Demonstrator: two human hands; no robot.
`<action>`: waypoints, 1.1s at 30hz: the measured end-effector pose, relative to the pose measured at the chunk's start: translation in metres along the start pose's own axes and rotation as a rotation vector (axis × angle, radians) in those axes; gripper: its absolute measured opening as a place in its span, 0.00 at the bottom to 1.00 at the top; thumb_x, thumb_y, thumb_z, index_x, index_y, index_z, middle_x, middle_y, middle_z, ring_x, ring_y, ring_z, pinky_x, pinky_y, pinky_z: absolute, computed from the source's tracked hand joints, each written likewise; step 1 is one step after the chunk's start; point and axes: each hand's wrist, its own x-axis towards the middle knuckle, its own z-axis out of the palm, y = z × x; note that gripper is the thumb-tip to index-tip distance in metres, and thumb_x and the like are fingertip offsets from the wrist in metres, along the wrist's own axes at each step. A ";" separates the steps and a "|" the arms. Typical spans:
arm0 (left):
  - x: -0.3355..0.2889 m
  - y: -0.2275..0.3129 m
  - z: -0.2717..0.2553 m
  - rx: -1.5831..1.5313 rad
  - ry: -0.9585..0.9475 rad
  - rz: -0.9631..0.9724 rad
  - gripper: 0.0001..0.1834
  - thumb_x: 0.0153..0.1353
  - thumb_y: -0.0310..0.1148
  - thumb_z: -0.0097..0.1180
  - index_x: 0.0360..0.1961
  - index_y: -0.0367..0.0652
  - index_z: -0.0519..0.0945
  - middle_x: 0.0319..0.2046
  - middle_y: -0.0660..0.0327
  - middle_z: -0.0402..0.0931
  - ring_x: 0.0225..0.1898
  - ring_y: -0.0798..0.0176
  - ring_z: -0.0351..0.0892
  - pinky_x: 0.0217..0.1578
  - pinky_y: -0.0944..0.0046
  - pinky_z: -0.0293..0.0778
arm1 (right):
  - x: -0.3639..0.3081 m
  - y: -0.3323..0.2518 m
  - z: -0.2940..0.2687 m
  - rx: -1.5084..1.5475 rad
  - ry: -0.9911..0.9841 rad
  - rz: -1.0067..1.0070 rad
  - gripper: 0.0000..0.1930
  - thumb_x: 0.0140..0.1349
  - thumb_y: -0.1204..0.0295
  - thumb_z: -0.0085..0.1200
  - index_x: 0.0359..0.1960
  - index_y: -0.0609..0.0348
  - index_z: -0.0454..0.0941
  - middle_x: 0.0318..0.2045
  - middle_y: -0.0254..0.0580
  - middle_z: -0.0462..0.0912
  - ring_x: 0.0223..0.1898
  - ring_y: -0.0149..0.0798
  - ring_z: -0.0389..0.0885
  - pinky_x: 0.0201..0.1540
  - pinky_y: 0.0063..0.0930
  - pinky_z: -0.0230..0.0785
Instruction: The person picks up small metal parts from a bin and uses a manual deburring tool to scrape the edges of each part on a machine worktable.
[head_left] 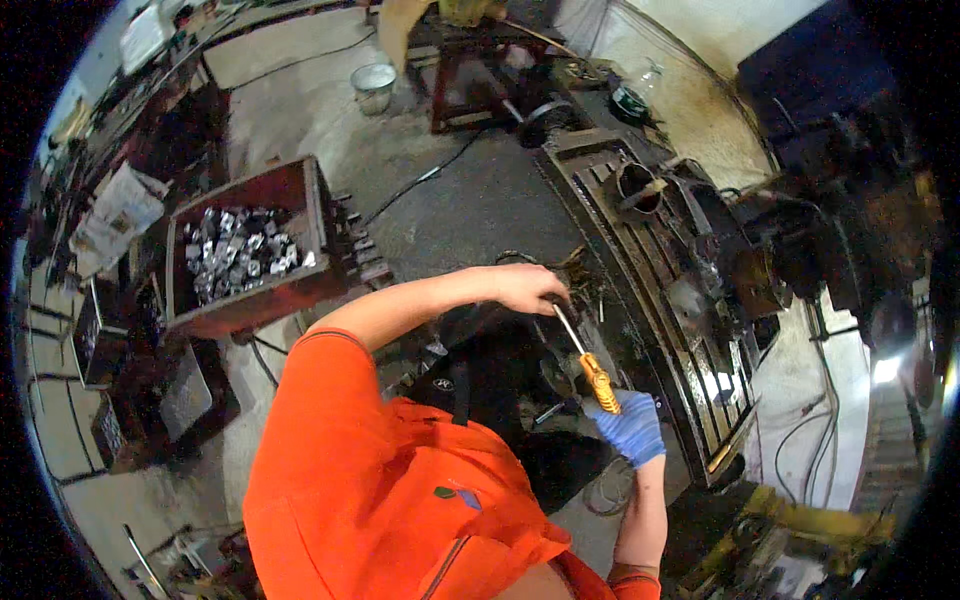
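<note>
While L hand (530,288) grips driver (597,378) at its tip end & gloved R hand (632,428) clamps its butt, a sudden R push could jab bare L.

floor gap (440,220) ahead, bin (255,308) blocking left, slotted table (642,272) right

Yellow-handled tool (598,381): tip hidden (in left hand (530,289))
</note>
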 end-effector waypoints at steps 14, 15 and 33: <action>-0.378 -0.024 -0.160 0.598 1.125 -1.319 0.19 0.49 0.34 0.51 0.45 0.47 0.76 0.37 0.50 0.77 0.43 0.50 0.75 0.41 0.57 0.71 | 0.003 -0.008 0.016 0.092 -0.080 -0.063 0.15 0.46 0.59 0.60 0.25 0.60 0.76 0.18 0.50 0.76 0.20 0.46 0.77 0.22 0.34 0.66; -0.415 -0.028 -0.158 0.750 1.044 -1.425 0.20 0.48 0.34 0.50 0.46 0.48 0.75 0.38 0.51 0.76 0.42 0.50 0.75 0.42 0.54 0.71 | 0.002 -0.002 0.018 0.103 -0.082 -0.056 0.15 0.46 0.60 0.60 0.25 0.60 0.76 0.17 0.50 0.76 0.20 0.46 0.76 0.22 0.33 0.65; -0.406 -0.047 -0.165 0.992 0.377 -1.739 0.15 0.38 0.33 0.62 0.32 0.44 0.79 0.36 0.55 0.78 0.38 0.54 0.78 0.36 0.56 0.74 | -0.002 -0.009 0.028 0.123 -0.082 -0.025 0.15 0.47 0.60 0.60 0.30 0.57 0.78 0.22 0.44 0.80 0.24 0.38 0.79 0.28 0.29 0.70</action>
